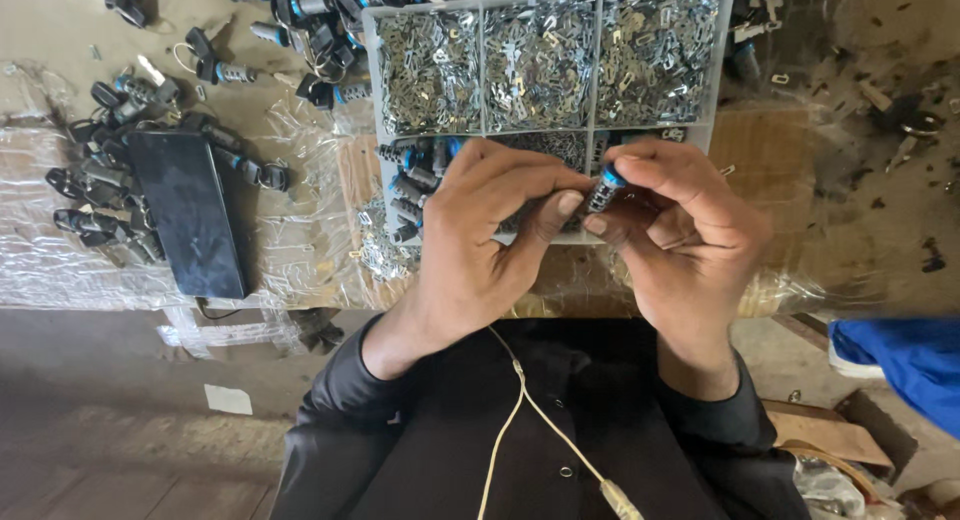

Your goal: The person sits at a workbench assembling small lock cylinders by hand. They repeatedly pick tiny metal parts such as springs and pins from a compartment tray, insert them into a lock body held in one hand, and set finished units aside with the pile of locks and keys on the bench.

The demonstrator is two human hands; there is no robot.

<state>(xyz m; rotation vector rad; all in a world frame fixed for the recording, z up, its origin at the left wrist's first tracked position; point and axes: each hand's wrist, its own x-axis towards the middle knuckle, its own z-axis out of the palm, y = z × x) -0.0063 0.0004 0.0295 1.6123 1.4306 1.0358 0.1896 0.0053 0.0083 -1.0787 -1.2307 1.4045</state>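
A: What was held?

B: A small lock cylinder [605, 192], dark with a blue band, was gripped between both hands above the tray's near edge. The right hand [672, 225] was clamped on it, fingertips around the blue end. The left hand [488, 230] was closed against its lower end, thumb pressed alongside. How far the left fingers wrapped the part could not be told.

A: Why held so?

B: Judged as a two-handed pinch: the part was steadied by one hand and worked at by the other, close to the body and under the eyes.

A: What lay around?

B: A divided plastic tray [372, 70] was set just beyond the hands; its three far compartments were filled with small metal plates [540, 65]. More cylinders [410, 185] were seen in a near compartment. Further cylinders [110, 195] were scattered at left on clear plastic sheeting [300, 235], beside a flat black box [190, 212]. A cream cord [520, 400] was hung down the dark shirt.

A: Anything in the way?

B: The tray's near compartments were largely hidden by the hands.
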